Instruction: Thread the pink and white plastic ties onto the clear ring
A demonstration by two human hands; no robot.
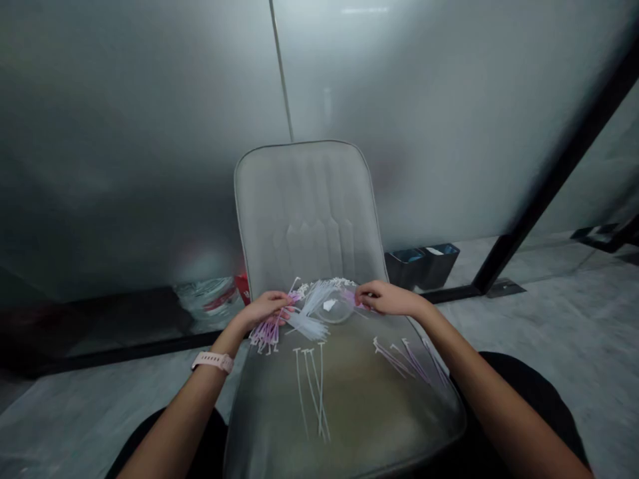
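My left hand (272, 307) has its fingers closed on purple strips that look like cable ties, with a bunch of purple cable ties (267, 334) fanned beneath it. Beside it, white cable ties (304, 322) lie in a crossed pile on the chair seat. My right hand (377, 297) is pinched at the right edge of a clear round container (335, 311) with a white paper piece inside. Purple shows by its fingertips, but what they hold is unclear. Several white cable ties (312, 392) lie loose in front, and several purple cable ties (412, 359) rest at the right.
The grey padded chair (309, 193) stands against a frosted glass wall (424, 120). Two dark bins (422, 266) are behind it on the right. A clear plastic bag (210, 299) and a red item (243, 288) sit at the left.
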